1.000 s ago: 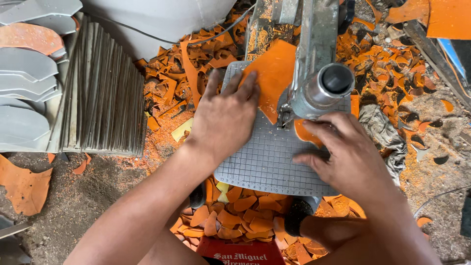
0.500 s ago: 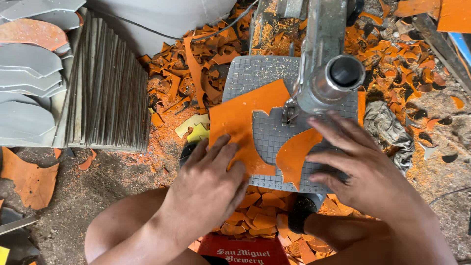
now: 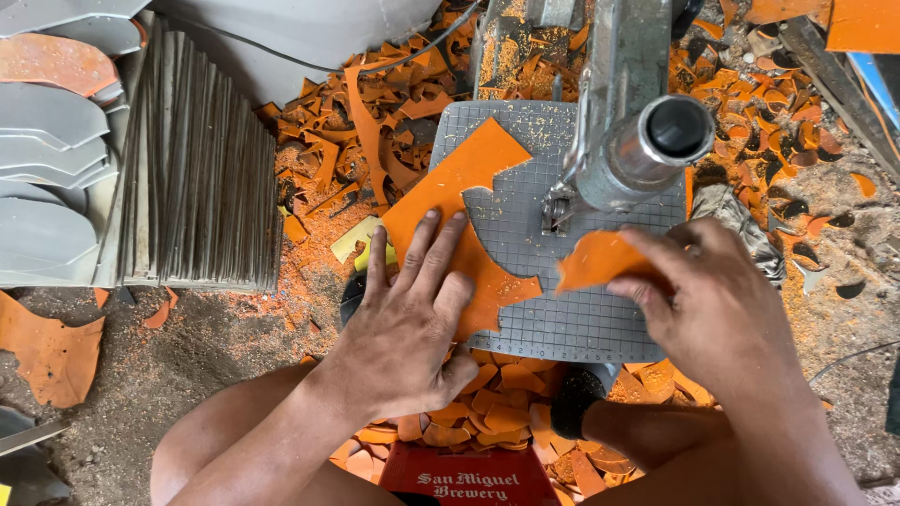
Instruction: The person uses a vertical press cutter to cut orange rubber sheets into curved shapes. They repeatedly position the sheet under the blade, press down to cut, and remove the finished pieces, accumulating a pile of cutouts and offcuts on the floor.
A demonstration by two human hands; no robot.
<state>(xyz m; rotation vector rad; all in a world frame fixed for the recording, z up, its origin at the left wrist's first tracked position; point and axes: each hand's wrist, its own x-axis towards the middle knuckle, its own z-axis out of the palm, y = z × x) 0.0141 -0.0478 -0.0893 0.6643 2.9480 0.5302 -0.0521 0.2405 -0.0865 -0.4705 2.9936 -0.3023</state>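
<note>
Floor: dirt ground (image 3: 187, 356) under us, dusted with orange sawdust, orange offcuts (image 3: 347, 141) heaped around the machine.
Stack: we see grey sheets stood on edge (image 3: 202, 159) at left, grey cut shapes (image 3: 47, 169) piled flat beside them at far left.
Machine: scroll saw arm (image 3: 637, 112) comes down from top centre, round metal end facing us, over the grey gridded saw table (image 3: 562, 319).
Crate: red crate (image 3: 478, 483) at bottom edge between our legs, printed, partly cropped.
Big piece: orange sheet (image 3: 450, 206) lies flat on left half of table, overhanging its left edge, wavy cut-out along its right side.
Left hand: our left hand (image 3: 412, 319) flat on the orange sheet, fingers spread, palm down, pressing not clasping.
Right hand: our right hand (image 3: 712, 300) at right of table, fingers curled over the cut piece (image 3: 595, 258), holding it by its right end; thumb side hidden, so we cannot tell how tight.
Small piece: cut piece is orange, lies just right of the blade area, apart from the orange sheet, grid showing between them.
Scrap: one yellow scrap (image 3: 361, 239) among offcuts, left of table.
</note>
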